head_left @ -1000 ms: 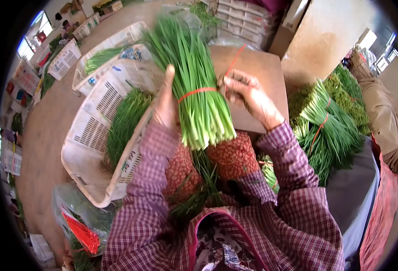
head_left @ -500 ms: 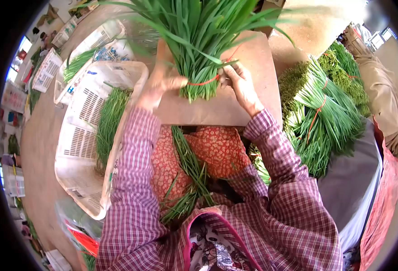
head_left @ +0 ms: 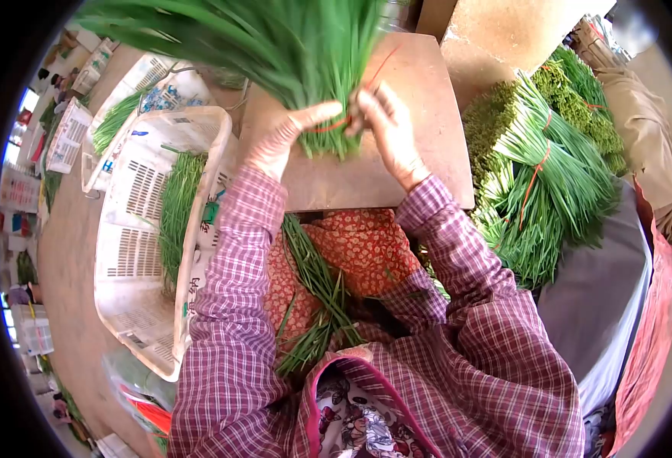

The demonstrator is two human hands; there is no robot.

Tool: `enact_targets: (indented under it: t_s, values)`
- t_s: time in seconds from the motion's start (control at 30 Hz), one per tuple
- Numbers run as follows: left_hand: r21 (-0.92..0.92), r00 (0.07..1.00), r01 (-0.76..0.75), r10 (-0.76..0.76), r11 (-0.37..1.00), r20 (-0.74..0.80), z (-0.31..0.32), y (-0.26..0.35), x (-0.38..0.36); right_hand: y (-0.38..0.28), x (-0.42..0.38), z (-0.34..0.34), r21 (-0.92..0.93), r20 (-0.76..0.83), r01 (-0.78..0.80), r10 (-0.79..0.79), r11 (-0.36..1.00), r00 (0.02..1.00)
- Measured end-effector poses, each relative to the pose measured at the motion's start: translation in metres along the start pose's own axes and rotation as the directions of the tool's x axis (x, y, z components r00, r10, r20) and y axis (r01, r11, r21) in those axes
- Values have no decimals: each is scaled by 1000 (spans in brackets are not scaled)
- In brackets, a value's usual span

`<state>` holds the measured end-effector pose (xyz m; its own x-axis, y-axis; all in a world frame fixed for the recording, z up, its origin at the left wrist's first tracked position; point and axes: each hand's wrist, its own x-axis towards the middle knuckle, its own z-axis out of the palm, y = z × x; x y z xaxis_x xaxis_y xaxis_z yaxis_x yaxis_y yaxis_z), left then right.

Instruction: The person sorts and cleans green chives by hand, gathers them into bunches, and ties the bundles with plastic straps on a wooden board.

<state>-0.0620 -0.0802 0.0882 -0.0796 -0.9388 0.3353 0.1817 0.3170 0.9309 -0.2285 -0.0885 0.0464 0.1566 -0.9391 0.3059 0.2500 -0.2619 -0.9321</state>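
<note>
A bundle of garlic chives point(head_left: 313, 65) is over the brown board point(head_left: 424, 153), its cut ends towards me and its leaves fanned to the upper left, blurred. My left hand point(head_left: 281, 139) is closed on the bundle's left side near the cut ends, thumb across the front. A red tie point(head_left: 328, 127) goes round the stems there, and a loose end sticks up. My right hand point(head_left: 385, 126) pinches the tie at the bundle's right side. Loose green stalks point(head_left: 321, 286) lie on the red flowered cloth point(head_left: 359, 248) over my lap.
At my left stands a white plastic crate point(head_left: 126, 259) with chives point(head_left: 180, 214) inside. Tied chive bundles point(head_left: 553, 183) are stacked at my right on dark cloth point(head_left: 591, 298). A cardboard-coloured block point(head_left: 496, 42) stands behind the board. A red plastic bag point(head_left: 149, 412) is at lower left.
The bundle has shifted left and its leaves have swung to the upper left. My left hand now closes round its side, where before it was blurred beside it. My right hand has moved slightly left.
</note>
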Motion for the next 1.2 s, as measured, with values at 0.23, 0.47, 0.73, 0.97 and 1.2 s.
enact_targets:
  t_s: [0.23,0.47,0.73,0.97,1.2]
  values:
    - [211,973,-99,50,972,225,-4,30,51,-11,-5,17,256,-76,148,-132,955,988]
    - [444,897,-67,-140,894,418,4,21,77,-35,-43,25,109,-148,153,-136,982,980]
    - [935,934,-355,-48,-5,355,14,0,-40,-22,-9,5,-288,-49,15,-31,958,998]
    - [846,810,-458,-263,272,524,-18,32,-9,-46,12,9,-277,32,87,-81,957,996]
    - [944,857,-297,-477,-144,197,35,9,3,9,37,-7,105,-62,-82,89,991,994]
